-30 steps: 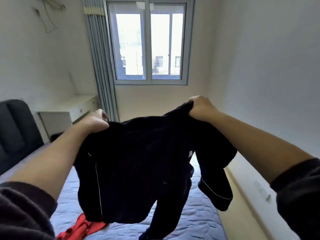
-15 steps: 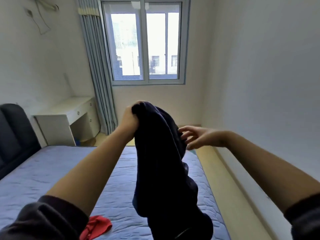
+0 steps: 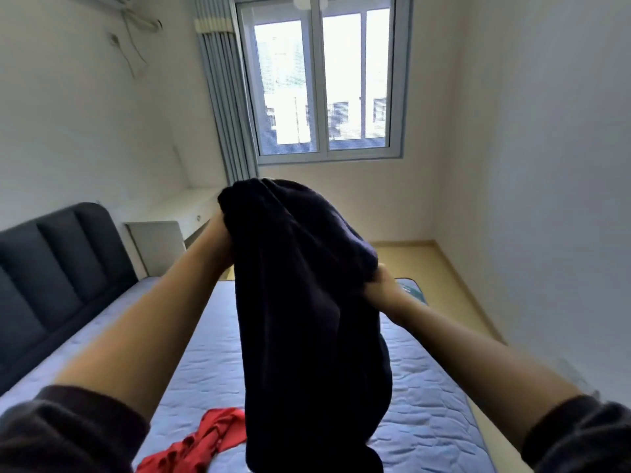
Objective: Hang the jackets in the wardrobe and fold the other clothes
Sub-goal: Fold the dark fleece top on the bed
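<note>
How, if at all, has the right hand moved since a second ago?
Yes: the right hand dropped from just below the window to the far end of the mattress.

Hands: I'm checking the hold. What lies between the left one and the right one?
Only the dark garment: the left hand holds its top, the right hand grips its side. The head view shows this.
</note>
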Available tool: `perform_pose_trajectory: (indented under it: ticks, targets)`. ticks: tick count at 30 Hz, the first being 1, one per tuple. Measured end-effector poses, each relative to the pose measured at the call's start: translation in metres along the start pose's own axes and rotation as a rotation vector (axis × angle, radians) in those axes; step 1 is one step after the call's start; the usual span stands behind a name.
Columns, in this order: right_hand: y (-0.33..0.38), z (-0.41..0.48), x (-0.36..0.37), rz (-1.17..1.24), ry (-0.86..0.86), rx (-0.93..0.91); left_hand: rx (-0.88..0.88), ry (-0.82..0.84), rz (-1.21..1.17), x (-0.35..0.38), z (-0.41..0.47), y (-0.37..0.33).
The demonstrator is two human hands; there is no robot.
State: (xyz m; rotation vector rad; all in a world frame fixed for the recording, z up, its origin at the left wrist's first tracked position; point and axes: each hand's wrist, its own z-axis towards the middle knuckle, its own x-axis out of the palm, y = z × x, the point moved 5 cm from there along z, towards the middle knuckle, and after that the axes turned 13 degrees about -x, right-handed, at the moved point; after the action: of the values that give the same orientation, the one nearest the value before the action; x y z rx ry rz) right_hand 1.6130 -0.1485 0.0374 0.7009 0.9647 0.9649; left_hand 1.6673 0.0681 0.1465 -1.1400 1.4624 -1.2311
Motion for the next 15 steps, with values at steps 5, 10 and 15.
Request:
perform_pose_trajectory:
  ticks: [5,10,15]
  targets:
    - [0.007,0.02,-0.04,0.45,-0.487,0.036,0.114,0.104,0.632,-0.053,-0.001,0.035]
    - [0.039,0.032,-0.027,0.285,-0.356,-0.104,-0.119,0.119,0.847,-0.043,0.008,0.077]
    - [0.059,0.029,-0.013,-0.188,-0.215,-0.376,0.043,0.465,0.549,0.052,-0.025,0.076]
